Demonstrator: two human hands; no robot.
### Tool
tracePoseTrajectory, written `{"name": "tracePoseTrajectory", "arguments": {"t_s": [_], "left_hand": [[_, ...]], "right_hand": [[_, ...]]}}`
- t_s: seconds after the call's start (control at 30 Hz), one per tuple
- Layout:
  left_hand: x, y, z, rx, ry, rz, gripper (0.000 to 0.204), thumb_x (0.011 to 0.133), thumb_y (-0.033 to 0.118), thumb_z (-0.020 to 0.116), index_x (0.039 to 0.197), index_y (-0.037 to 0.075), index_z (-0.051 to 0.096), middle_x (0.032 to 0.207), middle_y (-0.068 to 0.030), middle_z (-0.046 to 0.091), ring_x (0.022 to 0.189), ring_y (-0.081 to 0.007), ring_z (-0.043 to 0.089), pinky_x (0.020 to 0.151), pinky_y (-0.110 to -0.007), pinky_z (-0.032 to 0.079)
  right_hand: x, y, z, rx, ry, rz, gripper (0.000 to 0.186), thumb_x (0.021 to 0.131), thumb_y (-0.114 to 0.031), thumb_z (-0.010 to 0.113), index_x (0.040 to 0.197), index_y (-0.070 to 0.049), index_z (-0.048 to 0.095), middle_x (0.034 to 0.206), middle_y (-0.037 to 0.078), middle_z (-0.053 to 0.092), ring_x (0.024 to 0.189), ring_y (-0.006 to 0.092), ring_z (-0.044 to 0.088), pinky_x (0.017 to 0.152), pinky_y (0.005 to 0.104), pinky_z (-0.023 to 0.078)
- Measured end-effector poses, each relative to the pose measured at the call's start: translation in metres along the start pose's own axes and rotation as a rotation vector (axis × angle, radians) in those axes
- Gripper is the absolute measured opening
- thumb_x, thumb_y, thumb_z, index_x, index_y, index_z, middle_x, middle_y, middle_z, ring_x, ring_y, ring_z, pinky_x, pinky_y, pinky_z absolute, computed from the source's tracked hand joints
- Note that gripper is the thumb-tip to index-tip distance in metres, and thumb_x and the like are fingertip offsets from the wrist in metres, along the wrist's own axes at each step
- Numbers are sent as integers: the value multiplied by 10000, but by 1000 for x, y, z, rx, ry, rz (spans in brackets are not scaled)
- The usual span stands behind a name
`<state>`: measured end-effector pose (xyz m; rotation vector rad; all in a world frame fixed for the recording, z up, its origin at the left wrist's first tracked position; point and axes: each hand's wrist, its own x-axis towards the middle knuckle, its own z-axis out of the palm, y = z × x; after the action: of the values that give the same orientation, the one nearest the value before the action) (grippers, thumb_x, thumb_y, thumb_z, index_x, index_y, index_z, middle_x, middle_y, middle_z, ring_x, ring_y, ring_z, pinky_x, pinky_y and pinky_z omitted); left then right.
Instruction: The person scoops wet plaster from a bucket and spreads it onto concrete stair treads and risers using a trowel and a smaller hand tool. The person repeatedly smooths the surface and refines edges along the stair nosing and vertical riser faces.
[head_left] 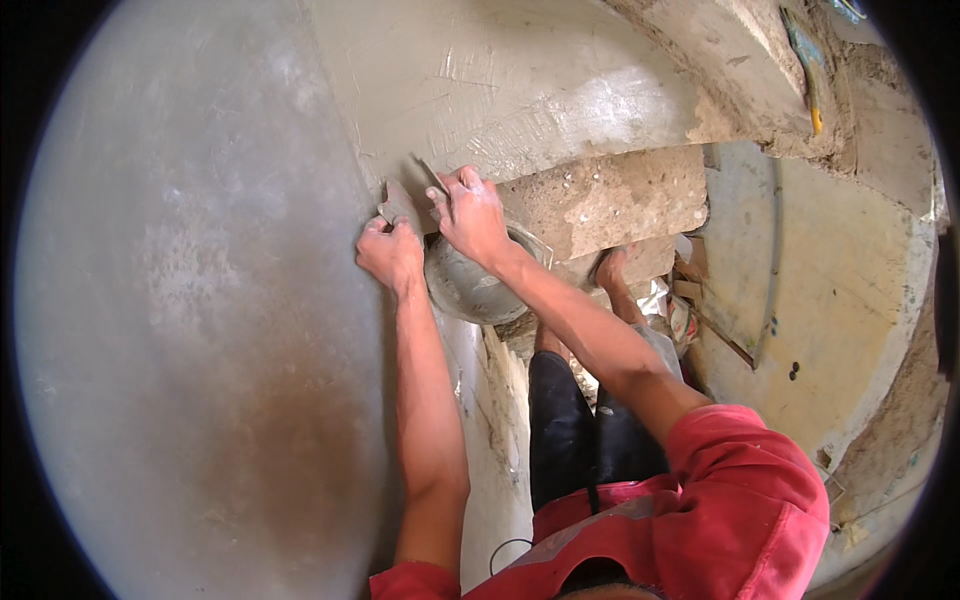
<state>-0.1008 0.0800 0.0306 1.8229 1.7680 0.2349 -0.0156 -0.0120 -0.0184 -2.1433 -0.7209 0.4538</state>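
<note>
My left hand (pixel 392 252) is closed on the edge of a small flat grey scraper plate (pixel 402 207), close to the smooth grey wall (pixel 190 260). Just to its right, my right hand (pixel 470 214) grips a thin flat blade (pixel 432 174), seen nearly edge-on, so its full shape is hidden. Both tools are smeared with grey plaster, and so are my fingers. Beyond them lies a wet plastered surface (pixel 560 85) with ridges and scrape marks. Under my right wrist stands a round bucket (pixel 470 285) with grey plaster inside; my forearm covers part of it.
A rough concrete step (pixel 610 200) lies right of the bucket, with my bare foot (pixel 611 268) on a lower one. Rubble and scraps (pixel 683 320) gather beside my legs. A yellow-tipped tool (pixel 812 90) rests on the ledge at the far right, above a pale curved wall (pixel 840 290).
</note>
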Motion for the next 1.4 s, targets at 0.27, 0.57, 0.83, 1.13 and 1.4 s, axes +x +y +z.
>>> {"name": "tracePoseTrajectory", "arguments": {"t_s": [0.27,0.57,0.83,1.13,1.4], "left_hand": [[-15,17,-1,-12,54,-14,321,803,134,728,1004,-115,738,821,-259,745,807,-407,741,816,-474,561],[-33,26,7,-594,-282,-267,169,850,76,730,966,-47,742,807,-87,743,722,-205,711,670,-366,540],[-38,87,9,-1082,-964,-522,152,886,56,732,1031,26,698,964,-44,727,853,-146,692,785,-286,543],[-62,169,7,-1100,-1026,-362,181,922,12,692,1101,-5,668,1063,-81,724,962,-186,706,899,-314,559],[-76,202,30,-1100,-797,-276,274,929,1,675,1199,-42,665,1096,-88,732,972,-188,714,884,-315,563]], "right_hand": [[55,43,-30,38,-258,411,397,949,-332,713,1148,11,732,999,237,757,948,355,745,852,460,565],[46,49,-158,240,-145,347,165,969,-163,726,1068,-31,725,890,97,727,838,142,647,736,319,523],[49,61,-240,235,-8,-631,265,906,45,723,1115,-10,569,1120,179,676,1052,309,699,928,419,577],[51,93,-307,97,24,-904,366,796,-44,841,1074,4,608,1150,188,681,1094,421,690,933,508,586],[55,135,-364,-88,161,-772,383,696,62,802,1044,5,654,1101,156,703,1093,401,687,909,459,589]]}}
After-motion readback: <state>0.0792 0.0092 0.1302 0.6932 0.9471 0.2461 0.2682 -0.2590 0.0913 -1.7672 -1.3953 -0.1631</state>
